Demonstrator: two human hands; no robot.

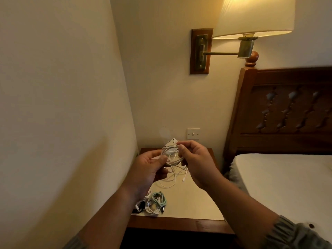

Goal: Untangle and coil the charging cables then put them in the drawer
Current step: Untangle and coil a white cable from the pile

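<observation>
Two hands work a white cable [172, 155] at the centre of the frame, held in the air above the far end of a bedside bench [195, 202]. The left hand [150, 165] pinches the near side of a half-made coil between thumb and fingers. The right hand [195, 161] grips the opposite side, fingers curled round the loops. The cable's tail [173, 178] drops from the coil to the bench and lies there in slack, crossing curves that end in a plug [183, 180]. Lower in the frame, near the bench's front left corner, a green cable [160, 198] and a pale cable [151, 208] lie bundled beside a dark item too small to identify. No drawer is in view. The coil appears to be held by these two grips alone, so easing either one could let the springy loops fan open. If the tail is drawn up fast, its crossed curves could pull into a knot, or the plug could whip into the finished bundles.
</observation>
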